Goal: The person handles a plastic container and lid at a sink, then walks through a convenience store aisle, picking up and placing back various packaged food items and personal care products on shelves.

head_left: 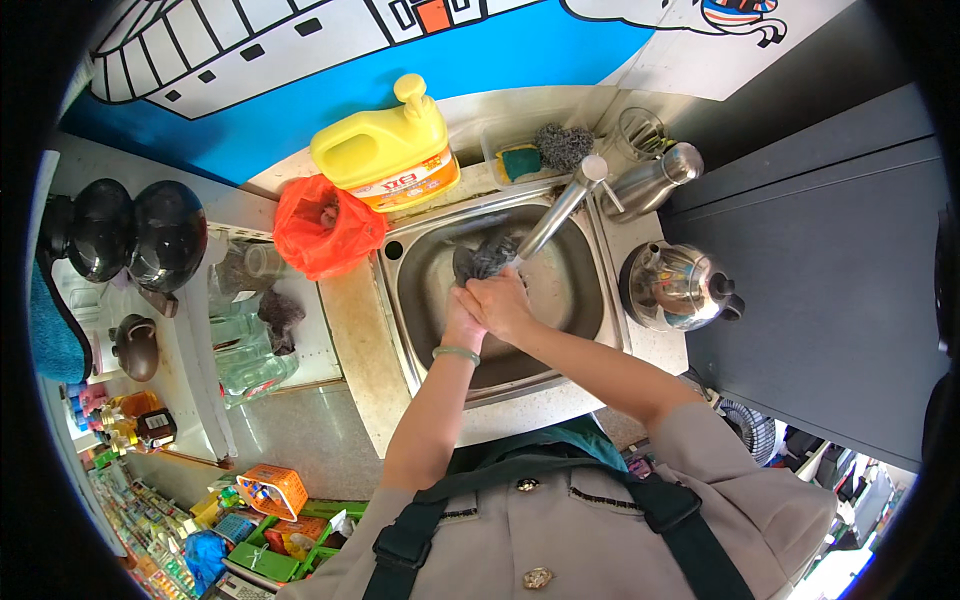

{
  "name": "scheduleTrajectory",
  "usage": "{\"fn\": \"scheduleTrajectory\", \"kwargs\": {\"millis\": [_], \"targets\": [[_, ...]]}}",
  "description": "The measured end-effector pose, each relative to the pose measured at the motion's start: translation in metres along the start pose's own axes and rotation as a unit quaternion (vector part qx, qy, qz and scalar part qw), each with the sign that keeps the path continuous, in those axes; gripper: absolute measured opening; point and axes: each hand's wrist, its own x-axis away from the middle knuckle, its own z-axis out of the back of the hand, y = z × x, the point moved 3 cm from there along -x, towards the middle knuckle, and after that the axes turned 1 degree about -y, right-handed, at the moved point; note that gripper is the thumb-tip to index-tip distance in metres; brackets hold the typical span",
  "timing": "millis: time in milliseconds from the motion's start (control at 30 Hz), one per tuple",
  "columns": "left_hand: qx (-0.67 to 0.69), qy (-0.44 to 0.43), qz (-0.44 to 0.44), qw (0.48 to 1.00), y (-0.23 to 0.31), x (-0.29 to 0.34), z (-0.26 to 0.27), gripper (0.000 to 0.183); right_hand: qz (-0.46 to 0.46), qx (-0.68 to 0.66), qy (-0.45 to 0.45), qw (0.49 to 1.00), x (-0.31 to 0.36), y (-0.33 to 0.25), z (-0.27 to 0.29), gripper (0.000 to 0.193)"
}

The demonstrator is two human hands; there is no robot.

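Both my hands are together above the steel sink (425, 345), under the mouth of the metal faucet (557, 222). My right hand (502, 304) is closed, gripping a crumpled dark grey cloth (480, 262) that looks wet and sticks out past the fingers. Pressed against it, my left hand (461, 325) is also closed on the lower end of the cloth; its fingers are partly covered by the right hand. A pale green bangle (456, 354) circles my left wrist. How much cloth lies inside the hands is hidden.
Behind the sink stand a yellow jug (390, 150), a red plastic bag (322, 235), and a tray with a green sponge (521, 162) and steel scourer (565, 148). At the right are a steel kettle (675, 287), a steel flask (650, 182) and a glass (641, 130). Shelves hold a brown teapot (135, 347).
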Motion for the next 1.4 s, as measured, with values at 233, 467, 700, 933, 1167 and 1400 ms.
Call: {"fn": "scheduleTrajectory", "kwargs": {"millis": [233,467,700,933,1167,1400], "targets": [[-0.031,0.143,-0.070,0.987,0.003,-0.006,-0.034,0.024,-0.155,-0.242,0.223,0.931,-0.005,0.038,-0.005,0.041],[-0.207,0.200,0.038,0.957,0.006,0.015,-0.053,0.070,-0.186,-0.208,0.119,0.953,-0.018,0.059,0.012,0.039],[-0.033,0.059,0.170,0.983,-0.015,-0.039,0.010,0.039,0.136,-0.141,0.109,0.975,0.059,-0.001,0.052,0.026],[-0.191,0.174,0.216,0.942,0.005,-0.006,-0.009,0.037,-0.115,-0.590,0.082,0.795,0.025,0.083,0.030,0.029],[-0.079,0.041,0.227,0.970,-0.016,0.012,-0.082,0.019,-0.276,-0.789,-0.042,0.547,0.001,0.092,-0.052,0.053],[0.148,0.068,0.114,0.980,-0.041,0.031,-0.129,0.017,0.053,-0.940,-0.039,0.336,0.011,0.024,0.040,0.060]]}}
